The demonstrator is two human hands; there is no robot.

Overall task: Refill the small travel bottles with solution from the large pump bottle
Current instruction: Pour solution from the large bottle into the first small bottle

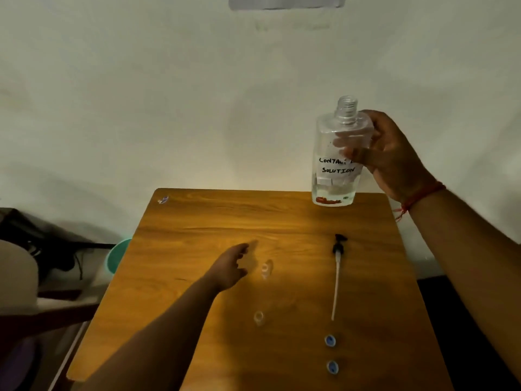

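Pale plaster wall fills the upper half of the frame, and a brown wood-grain desk (pixel 197 221) runs down the lower half. Right of centre, the large clear plastic bottle with a handwritten "solution" label (pixel 337 153) is lifted just above the desk's far edge, upright, its threaded neck uncapped and only a shallow layer of liquid at the bottom. The right hand (pixel 392 153) is wrapped around its upper body, fingers clamped on the far side. Below it, flat on the desk, lies the black pump head with its long white dip tube (pixel 337 277).

Near the frame's centre stands a small clear travel bottle (pixel 266 268), uncapped; a second small clear bottle (pixel 258 317) stands below it. The left hand (pixel 231 266) reaches toward the upper one, fingers spread apart and holding nothing, just beside it but seemingly not touching. Two small blue caps (pixel 330 340) sit lower right.

The risk, as I judge it, is the pour: a wide neck over a tiny mouth could flood past it, and the light, nearly invisible travel bottle could tip if the left hand nudges rather than steadies it.
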